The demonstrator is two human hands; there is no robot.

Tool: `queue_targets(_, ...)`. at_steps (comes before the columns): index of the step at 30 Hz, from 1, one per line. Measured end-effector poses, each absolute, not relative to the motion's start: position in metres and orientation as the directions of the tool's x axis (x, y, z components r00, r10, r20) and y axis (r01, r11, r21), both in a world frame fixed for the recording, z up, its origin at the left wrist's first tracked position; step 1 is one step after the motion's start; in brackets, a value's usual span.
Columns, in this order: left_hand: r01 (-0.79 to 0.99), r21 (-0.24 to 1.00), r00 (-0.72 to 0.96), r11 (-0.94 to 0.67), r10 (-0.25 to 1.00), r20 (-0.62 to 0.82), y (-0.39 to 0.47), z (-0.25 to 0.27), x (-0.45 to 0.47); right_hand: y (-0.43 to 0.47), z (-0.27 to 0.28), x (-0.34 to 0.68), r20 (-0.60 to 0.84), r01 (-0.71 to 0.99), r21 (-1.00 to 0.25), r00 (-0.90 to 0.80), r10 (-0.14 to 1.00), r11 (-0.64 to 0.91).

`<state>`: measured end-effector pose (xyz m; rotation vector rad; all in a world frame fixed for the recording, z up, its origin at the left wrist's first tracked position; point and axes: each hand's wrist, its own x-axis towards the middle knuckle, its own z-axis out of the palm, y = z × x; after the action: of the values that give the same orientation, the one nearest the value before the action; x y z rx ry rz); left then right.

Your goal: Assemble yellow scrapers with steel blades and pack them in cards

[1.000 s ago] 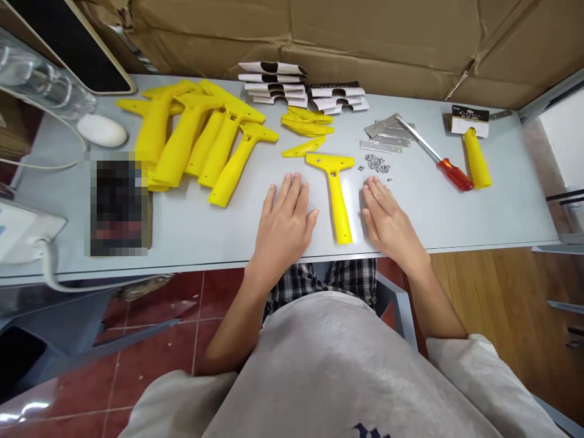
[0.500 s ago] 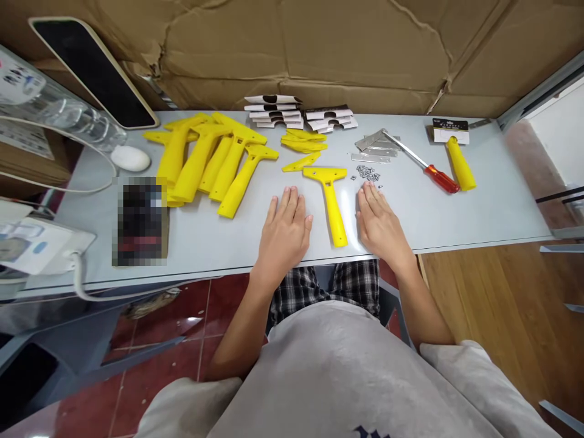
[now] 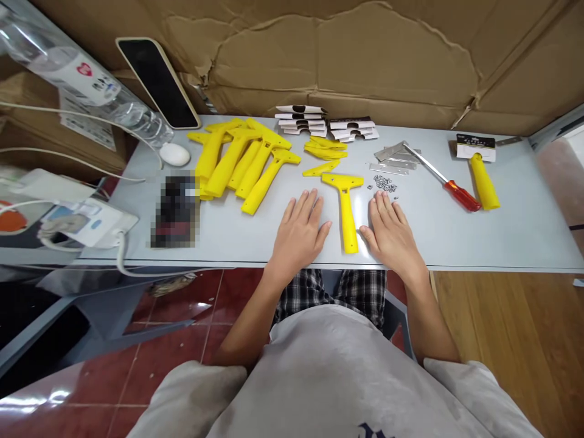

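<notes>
Flat on the grey table (image 3: 424,243), my left hand (image 3: 300,230) and my right hand (image 3: 392,228) lie palm down with nothing in them. Between them rests a yellow scraper handle (image 3: 347,219), touching neither hand. Just beyond my right fingertips is a small pile of screws (image 3: 385,183). Metal blades (image 3: 389,169) lie behind the pile, and a red screwdriver (image 3: 462,196) leans its shaft tip on them. Thin yellow cover pieces (image 3: 322,168) sit past the handle's head. Several more yellow scraper handles (image 3: 269,179) are heaped to the left.
Folded cards (image 3: 301,121) stand in stacks at the back. On the right lies a scraper with a card (image 3: 484,182). A phone (image 3: 157,82), a bottle (image 3: 100,85), a white mouse (image 3: 174,154), a blurred-out box (image 3: 176,210) and a power strip (image 3: 91,213) with cables occupy the left.
The camera view has turned a little, so the table's contents sit further right. My thumbs are spread further from the fingers. Nothing on the table has been moved.
</notes>
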<state>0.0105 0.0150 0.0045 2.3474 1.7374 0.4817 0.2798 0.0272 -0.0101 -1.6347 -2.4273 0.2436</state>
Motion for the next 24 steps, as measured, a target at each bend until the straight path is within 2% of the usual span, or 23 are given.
queue_targets(7, 0.909, 0.285, 0.283, -0.304, 0.952, 0.113, 0.0153, 0.007, 0.0114, 0.0279, -0.0111, 0.2774, 0.069, 0.899, -0.225, -0.369, 0.927, 0.375)
queue_targets(24, 0.908, 0.263, 0.3, -0.325, 0.945, 0.13, 0.0159, 0.0042, 0.0104, 0.0288, -0.0089, 0.2766, 0.028, 0.902, -0.234, -0.366, 0.93, 0.362)
